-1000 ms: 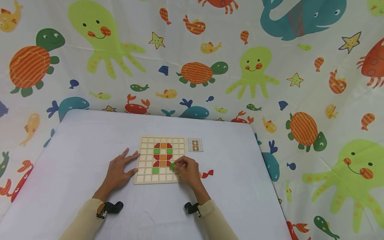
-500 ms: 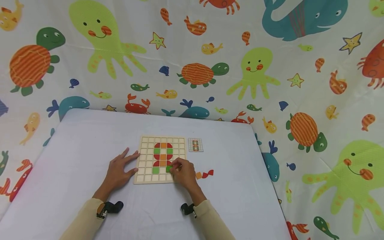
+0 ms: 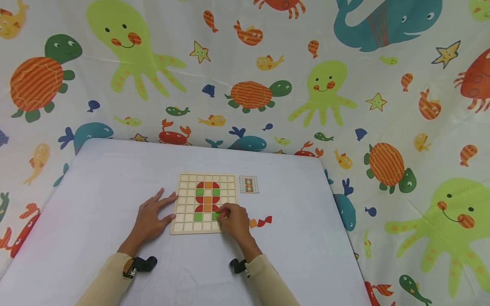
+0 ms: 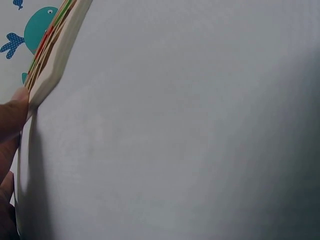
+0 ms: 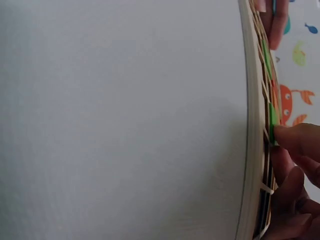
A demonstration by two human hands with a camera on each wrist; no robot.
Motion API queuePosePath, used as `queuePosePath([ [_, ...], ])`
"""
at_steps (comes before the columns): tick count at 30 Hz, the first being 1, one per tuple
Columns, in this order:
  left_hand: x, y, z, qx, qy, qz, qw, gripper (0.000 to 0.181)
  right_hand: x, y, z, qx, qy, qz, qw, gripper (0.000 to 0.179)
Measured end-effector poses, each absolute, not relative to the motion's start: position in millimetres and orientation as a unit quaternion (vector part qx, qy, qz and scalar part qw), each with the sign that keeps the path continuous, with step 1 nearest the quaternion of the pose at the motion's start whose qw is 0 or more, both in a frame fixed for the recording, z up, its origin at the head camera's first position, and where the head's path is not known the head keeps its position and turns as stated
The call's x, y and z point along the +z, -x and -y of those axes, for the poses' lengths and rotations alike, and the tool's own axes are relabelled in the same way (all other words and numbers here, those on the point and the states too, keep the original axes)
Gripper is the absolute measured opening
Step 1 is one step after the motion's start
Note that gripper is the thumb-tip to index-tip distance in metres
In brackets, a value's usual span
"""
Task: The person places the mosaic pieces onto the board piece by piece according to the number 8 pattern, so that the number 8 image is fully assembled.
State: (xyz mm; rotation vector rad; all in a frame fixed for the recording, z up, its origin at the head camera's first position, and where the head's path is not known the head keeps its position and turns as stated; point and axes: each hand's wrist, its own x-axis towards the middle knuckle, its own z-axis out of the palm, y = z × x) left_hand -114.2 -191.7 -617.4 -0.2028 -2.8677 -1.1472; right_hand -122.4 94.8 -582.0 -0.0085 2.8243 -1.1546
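A wooden grid board (image 3: 185, 221) lies on the white table with red, orange and green tiles set in its middle columns. My right hand (image 3: 236, 222) is over the board's lower right part, its thumb and fingertips on a green square tile (image 3: 215, 216), which sits at a cell and is partly covered by the fingers. In the right wrist view the thumb touches the edge of that green tile (image 5: 272, 122). My left hand (image 3: 150, 219) rests at the board's left edge with fingers spread, the thumb (image 4: 17, 112) against the rim in the left wrist view.
Right of the board lie an orange square tile (image 3: 253, 223) and red curved tiles (image 3: 265, 221). A small pattern card (image 3: 249, 185) with a printed grid lies beside the board's upper right. A curtain (image 3: 229, 51) with sea animals hangs behind the white table (image 3: 306, 238).
My right hand has moved a little left and brought the green tile down into line with the cell right of centre. The orange tile came into view. My left hand has stayed put.
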Motion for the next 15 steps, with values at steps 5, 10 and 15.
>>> queuePosePath([
  [5,-618,114,192,-0.370,0.071,0.926,0.032,0.066,-583,121,-95,-0.385,0.009,-0.922,0.045,0.008],
  [10,-620,114,192,-0.371,0.071,0.925,0.033,0.066,-585,121,-100,-0.400,0.024,-0.915,0.050,0.013],
  [15,-618,114,192,-0.370,0.071,0.926,0.031,0.066,-583,121,-110,-0.430,0.026,-0.901,0.047,0.017],
])
